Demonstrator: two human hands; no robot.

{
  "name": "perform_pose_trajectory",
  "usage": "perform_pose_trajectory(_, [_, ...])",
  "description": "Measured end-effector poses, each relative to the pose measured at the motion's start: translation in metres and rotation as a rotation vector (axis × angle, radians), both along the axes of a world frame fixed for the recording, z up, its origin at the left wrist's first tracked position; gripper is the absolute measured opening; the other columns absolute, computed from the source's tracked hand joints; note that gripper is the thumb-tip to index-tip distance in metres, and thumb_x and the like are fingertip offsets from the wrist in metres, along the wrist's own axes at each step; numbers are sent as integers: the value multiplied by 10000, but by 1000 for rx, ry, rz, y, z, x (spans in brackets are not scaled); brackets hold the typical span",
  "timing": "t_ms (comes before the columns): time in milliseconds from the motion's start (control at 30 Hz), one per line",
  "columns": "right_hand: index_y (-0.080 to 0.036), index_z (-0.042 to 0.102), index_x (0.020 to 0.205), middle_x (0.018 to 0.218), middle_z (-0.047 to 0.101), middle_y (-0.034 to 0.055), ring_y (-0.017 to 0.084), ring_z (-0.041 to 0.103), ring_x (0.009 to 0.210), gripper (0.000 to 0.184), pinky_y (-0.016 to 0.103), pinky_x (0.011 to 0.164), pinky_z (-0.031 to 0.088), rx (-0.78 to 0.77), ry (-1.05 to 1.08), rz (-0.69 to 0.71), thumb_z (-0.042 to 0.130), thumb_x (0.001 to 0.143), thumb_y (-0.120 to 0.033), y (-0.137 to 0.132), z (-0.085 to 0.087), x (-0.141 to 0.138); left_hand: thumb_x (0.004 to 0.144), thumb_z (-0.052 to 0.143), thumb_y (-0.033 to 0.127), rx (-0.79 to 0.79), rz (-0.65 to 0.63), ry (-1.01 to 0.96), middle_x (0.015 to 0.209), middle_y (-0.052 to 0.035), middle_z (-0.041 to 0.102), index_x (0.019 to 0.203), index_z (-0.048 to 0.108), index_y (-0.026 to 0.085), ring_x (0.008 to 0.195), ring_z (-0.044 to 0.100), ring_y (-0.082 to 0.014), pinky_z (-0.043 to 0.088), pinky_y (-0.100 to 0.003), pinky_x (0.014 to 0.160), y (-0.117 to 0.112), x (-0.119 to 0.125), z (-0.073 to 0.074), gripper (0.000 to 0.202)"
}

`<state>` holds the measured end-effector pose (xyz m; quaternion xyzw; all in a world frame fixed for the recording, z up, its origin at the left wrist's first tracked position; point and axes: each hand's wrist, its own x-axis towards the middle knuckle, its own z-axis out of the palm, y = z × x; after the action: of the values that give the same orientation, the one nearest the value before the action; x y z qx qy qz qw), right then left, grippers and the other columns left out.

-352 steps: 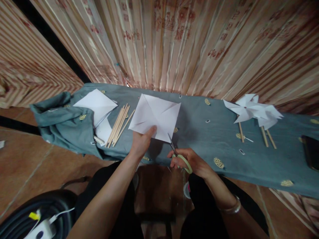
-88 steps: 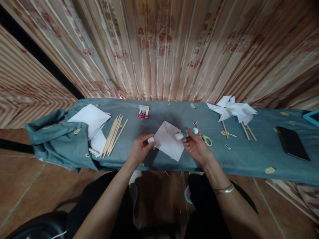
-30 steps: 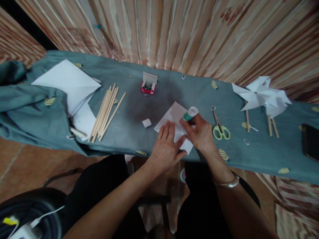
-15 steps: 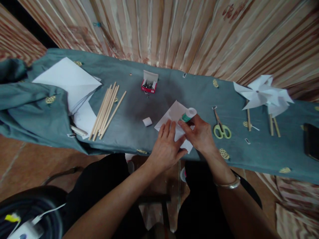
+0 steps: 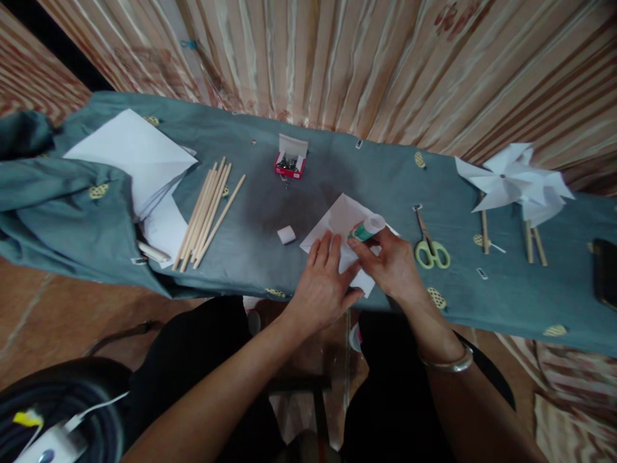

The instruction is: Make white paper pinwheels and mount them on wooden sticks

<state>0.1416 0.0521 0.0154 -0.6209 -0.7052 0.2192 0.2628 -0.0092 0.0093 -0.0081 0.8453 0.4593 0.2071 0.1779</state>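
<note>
White paper sheet [image 5: 332, 217] on worktop [image 5: 506, 302]: could skid or crease if left hand [image 5: 319, 284], flat on it, grasping nothing, presses unevenly. Right hand [image 5: 391, 262]: grip closed round glue stick [image 5: 369, 227]; heavy drag might tear paper. Loose cap [image 5: 286, 235] might roll. Pleated curtain [image 5: 308, 58] behind; tiled floor [image 5: 24, 296] below; worktop cloth [image 5: 263, 267] grey-green, pineapple-printed.

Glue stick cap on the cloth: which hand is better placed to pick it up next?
Probably the left hand: it rests on the folded paper, nearer the white cap, while the right hand grips the glue stick farther away.
</note>
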Motion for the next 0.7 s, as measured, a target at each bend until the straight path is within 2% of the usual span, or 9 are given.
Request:
perform_pose_trajectory(133, [-186,634,961,871,703,88,226,651,741,313,364,706,488,-16,13,8,566,838,-465,-2,-1,3,827,627,437,-6,-1,2,1543,-174,263,1224,582,187,1428,174,-423,227,-627,1116,0,0,0,472])
perform_pose_trajectory(467, [-205,634,923,838,705,63,223,658,730,277,360,707,502,-10,56,15,577,833,-462,-3,-2,8,829,621,452,5,3,1,1563,-145,236,1242,567,215,1438,160,-407,235,-640,1110,0,-1,-1,479])
perform_pose_trajectory(700, [-198,634,938,862,707,67,227,664,752,277,370,716,510,-28,96,23,579,837,-451,-4,-3,11,814,648,432,-13,0,-1,1547,-177,258,1259,565,195,1433,156,-423,216,-625,1121,-1,-1,0,511])
